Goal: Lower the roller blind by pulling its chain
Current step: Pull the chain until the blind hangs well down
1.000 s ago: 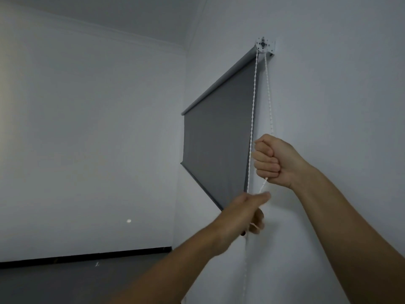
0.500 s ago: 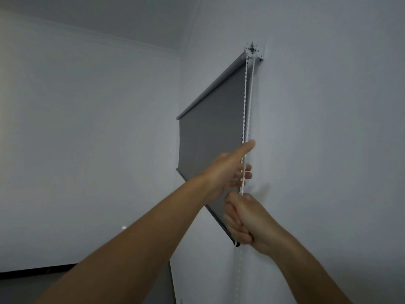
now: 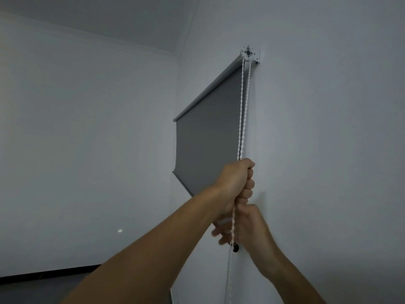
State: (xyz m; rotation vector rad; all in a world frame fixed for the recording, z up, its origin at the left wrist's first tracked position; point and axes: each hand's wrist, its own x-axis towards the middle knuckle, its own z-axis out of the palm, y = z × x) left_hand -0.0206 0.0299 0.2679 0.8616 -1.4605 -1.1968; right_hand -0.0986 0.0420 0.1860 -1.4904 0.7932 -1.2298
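A grey roller blind (image 3: 208,137) hangs partly unrolled on the right wall, its tube ending at a white bracket (image 3: 249,54) near the ceiling. A white bead chain (image 3: 242,110) drops in two strands from the bracket. My left hand (image 3: 237,183) is a closed fist around the chain, just below mid-height of the blind. My right hand (image 3: 247,227) sits right under it, blurred, with fingers loosened beside the chain; whether it touches the chain I cannot tell. The blind's dark bottom bar end (image 3: 235,247) shows below the hands.
White walls meet in a corner (image 3: 177,150) left of the blind. A dark skirting strip (image 3: 48,274) runs along the far wall at the floor. The chain hangs on toward the bottom edge (image 3: 229,286).
My left hand has closed into a fist on the chain above the right hand. My right hand has loosened and slid lower. The blind's bottom bar sits slightly lower than before.
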